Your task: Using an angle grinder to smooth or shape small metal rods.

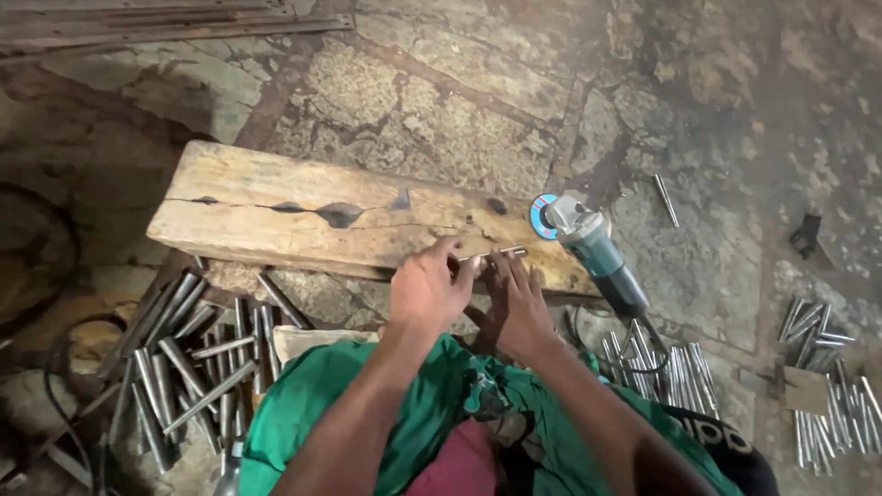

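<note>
A short shiny metal rod (pixel 501 254) lies along the near edge of a thick wooden beam (pixel 303 216). My left hand (pixel 424 289) pinches the rod's left end with thumb and fingers. My right hand (pixel 519 298) rests its fingers on the rod's middle, pressing it onto the wood. An angle grinder (pixel 588 243) with a teal body and a blue-rimmed disc lies on the beam's right end, just right of my right hand, touched by neither hand.
Several cut metal rods lie heaped on the floor at left (pixel 184 358), at right of my knee (pixel 671 372) and at far right (pixel 827 386). One loose rod (pixel 665 199) lies on the stone floor. Black cables (pixel 64 367) trail at left. My green garment (pixel 413 404) fills the bottom.
</note>
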